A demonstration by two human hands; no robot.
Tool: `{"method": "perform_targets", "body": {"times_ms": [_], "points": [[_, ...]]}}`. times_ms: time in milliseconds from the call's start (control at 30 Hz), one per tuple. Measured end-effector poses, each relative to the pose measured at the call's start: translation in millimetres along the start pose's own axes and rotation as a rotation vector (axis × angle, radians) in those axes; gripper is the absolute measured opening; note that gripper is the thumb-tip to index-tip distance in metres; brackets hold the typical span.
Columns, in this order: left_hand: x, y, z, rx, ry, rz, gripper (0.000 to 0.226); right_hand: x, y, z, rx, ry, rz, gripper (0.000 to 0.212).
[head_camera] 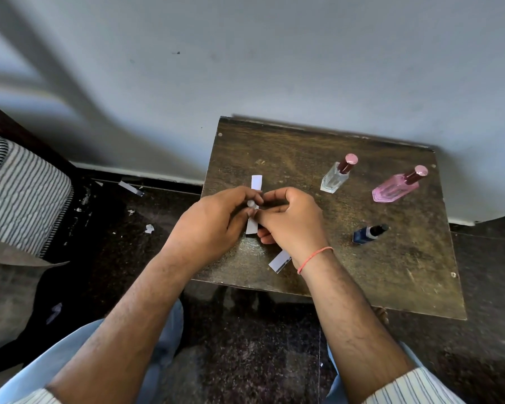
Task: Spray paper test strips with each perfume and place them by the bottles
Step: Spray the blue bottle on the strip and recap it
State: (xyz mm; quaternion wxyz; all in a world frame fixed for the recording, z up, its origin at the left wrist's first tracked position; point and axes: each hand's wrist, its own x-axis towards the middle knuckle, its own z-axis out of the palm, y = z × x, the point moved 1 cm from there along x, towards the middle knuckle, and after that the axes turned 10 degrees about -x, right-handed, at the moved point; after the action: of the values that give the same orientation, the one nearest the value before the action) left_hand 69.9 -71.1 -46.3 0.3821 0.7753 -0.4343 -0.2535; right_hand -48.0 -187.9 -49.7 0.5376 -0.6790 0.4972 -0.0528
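Observation:
A white paper strip (256, 182) stands upright between my two hands over the small wooden table (274, 147). My left hand (213, 223) curls round a small object with a round white top (250, 203), most of it hidden by the fingers. My right hand (295, 220) pinches the strip at its middle. A second paper strip (278, 262) lies flat on the table under my right wrist. Three bottles stand to the right: a clear one with a pink cap (334, 177), a pink one (395, 188) and a small blue one with a black cap (367, 233).
The table stands against a pale wall (274, 68). A striped cushion (21, 196) sits at the left. Paper scraps (149, 228) litter the dark floor left of the table. My knees in light trousers are below the table's near edge.

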Motion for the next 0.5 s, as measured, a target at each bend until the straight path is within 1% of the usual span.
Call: {"method": "perform_targets", "body": {"times_ms": [233,500], "points": [[2.9,-4.7,2.6,0.041,-0.022,-0.094,0.021,-0.4,-2.2,-0.8,-0.014,0.0,0.017,0.024],[2.1,0.2,3.6,0.106,0.005,-0.099,0.022,-3.4,-2.5,-6.6,-0.063,0.007,0.002,0.028]]}}
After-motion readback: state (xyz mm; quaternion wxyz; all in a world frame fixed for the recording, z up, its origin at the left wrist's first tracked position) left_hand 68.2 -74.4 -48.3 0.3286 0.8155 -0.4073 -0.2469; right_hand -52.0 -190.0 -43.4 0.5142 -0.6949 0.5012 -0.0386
